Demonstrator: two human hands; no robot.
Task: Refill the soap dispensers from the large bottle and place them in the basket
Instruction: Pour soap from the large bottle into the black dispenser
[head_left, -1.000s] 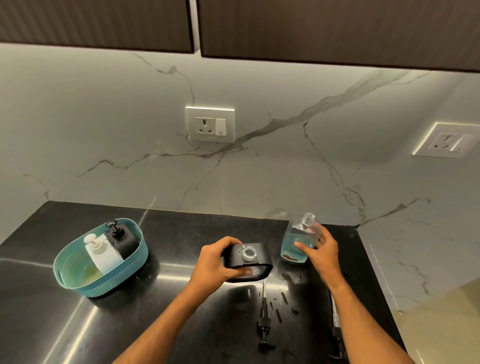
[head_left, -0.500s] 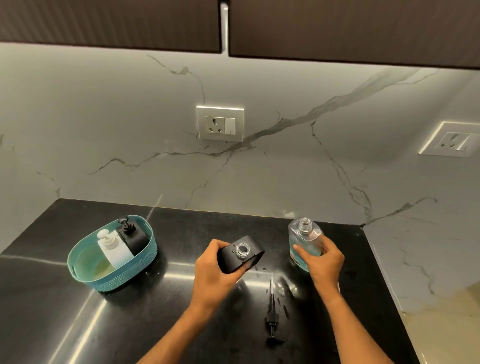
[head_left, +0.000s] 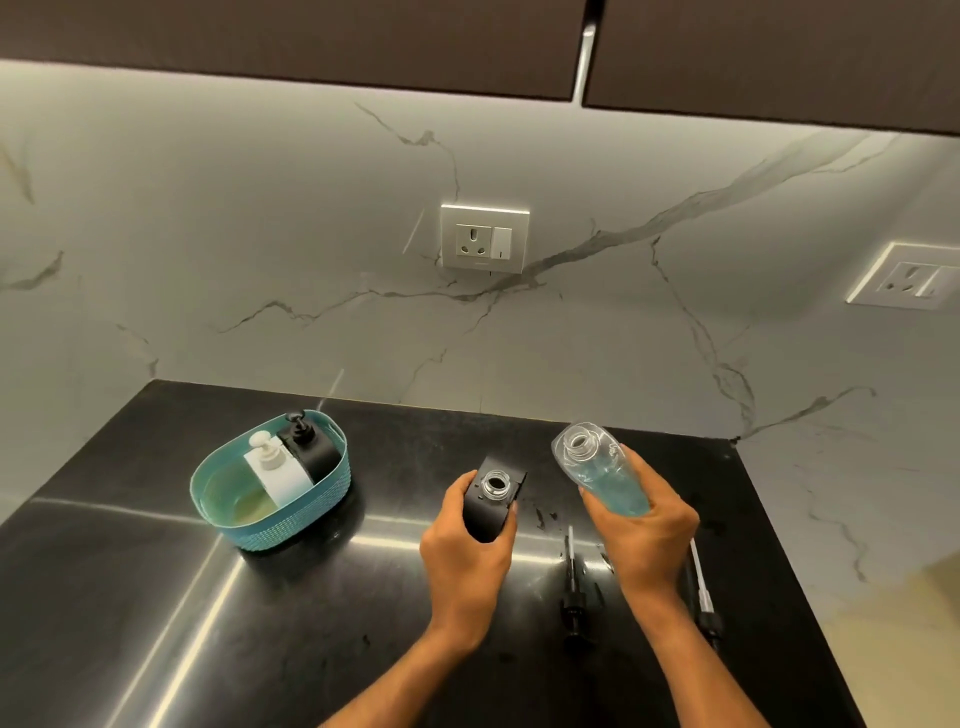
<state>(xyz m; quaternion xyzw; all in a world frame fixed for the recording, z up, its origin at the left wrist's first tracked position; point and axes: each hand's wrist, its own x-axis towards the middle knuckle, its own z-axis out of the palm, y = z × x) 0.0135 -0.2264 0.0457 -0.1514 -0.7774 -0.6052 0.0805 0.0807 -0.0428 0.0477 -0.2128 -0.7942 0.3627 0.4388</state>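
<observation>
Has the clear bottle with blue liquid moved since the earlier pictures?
Yes. The clear bottle in the right hand has lifted off the black counter and tipped toward the black dispenser.

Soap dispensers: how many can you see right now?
3. A white plastic dispenser and a black dispenser stand in the teal basket; an open black dispenser is in the left hand.

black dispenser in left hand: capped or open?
Open. The black dispenser, held in the left hand, shows a bare round neck on top; a black pump lies loose on the counter.
</observation>
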